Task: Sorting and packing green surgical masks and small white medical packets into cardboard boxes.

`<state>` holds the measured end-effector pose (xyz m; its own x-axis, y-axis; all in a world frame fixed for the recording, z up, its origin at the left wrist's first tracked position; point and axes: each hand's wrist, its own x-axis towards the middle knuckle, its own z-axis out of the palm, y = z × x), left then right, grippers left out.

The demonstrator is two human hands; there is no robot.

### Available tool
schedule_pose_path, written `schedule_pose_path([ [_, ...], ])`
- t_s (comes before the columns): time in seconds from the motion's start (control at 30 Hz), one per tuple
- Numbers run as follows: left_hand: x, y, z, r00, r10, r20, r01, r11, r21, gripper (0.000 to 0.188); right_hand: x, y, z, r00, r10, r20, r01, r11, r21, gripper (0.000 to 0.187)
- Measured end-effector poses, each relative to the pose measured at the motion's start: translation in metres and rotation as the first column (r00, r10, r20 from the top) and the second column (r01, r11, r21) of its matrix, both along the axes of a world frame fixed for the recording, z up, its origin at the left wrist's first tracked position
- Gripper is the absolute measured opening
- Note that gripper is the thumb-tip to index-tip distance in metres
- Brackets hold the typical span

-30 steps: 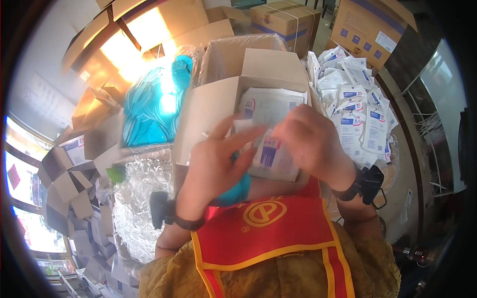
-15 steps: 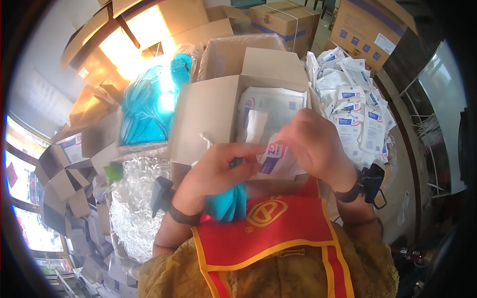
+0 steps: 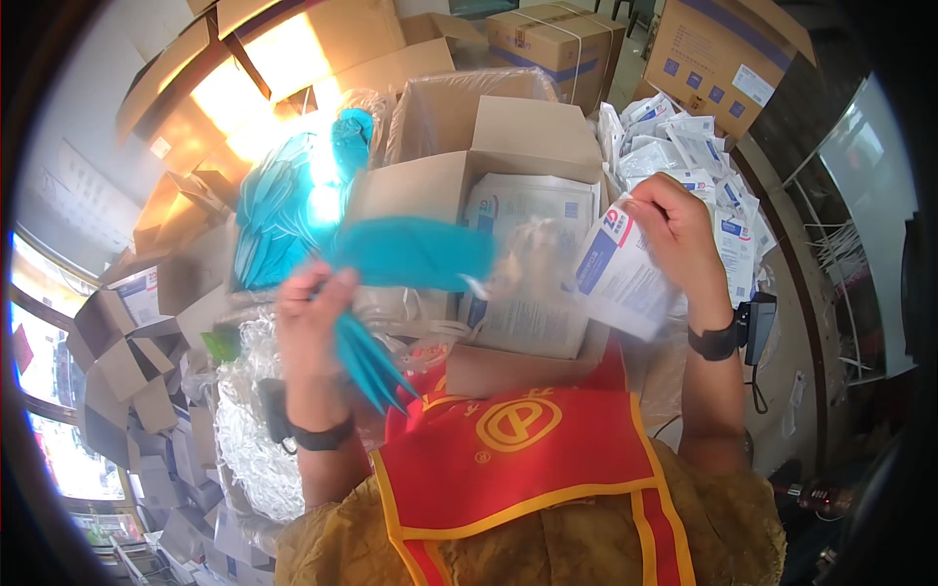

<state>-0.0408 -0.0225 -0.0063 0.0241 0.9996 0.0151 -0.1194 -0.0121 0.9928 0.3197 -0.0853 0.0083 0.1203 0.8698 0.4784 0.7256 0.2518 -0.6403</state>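
Hanging leftward from the right hand — a white packet.

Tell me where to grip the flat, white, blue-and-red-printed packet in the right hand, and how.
Probably pinch the packet by its free left edge, approaching from the left, thumb on the printed face: it is flat and slanted, and the right hand covers its upper right.

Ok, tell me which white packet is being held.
The packet pinched in the right hand; nearby ones lie flat in the open carton or in the heap beside it.
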Motion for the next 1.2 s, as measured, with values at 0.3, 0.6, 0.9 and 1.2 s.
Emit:
schedule_pose_path([
  [0.3, -0.004, 0.007, 0.019, 0.976, -0.131, 0.175, 0.099, 0.978, 0.182, 0.014, -0.04, 0.107, -0.065, 0.85, 0.237, 0.471, -0.158, 0.967, -0.201, 0.023],
  [0.6, 0.032, 0.032, -0.013, 0.998, -0.054, 0.02, 0.05, 0.983, 0.177, 0.046, -0.046, 0.088, -0.064, 0.916, 0.242, 0.32, -0.164, 0.953, -0.254, 0.024],
  [0.9, 0.077, 0.017, 0.003, 0.848, -0.274, -0.454, 0.455, 0.815, 0.358, 0.011, -0.076, 0.001, 0.014, 0.869, 0.31, 0.386, -0.308, 0.949, -0.068, 0.02],
  [1.2, 0.084, -0.006, 0.001, 0.87, -0.258, -0.419, 0.43, 0.812, 0.395, 0.007, -0.089, 0.002, 0.019, 0.871, 0.347, 0.347, -0.395, 0.915, 0.077, 0.009],
])
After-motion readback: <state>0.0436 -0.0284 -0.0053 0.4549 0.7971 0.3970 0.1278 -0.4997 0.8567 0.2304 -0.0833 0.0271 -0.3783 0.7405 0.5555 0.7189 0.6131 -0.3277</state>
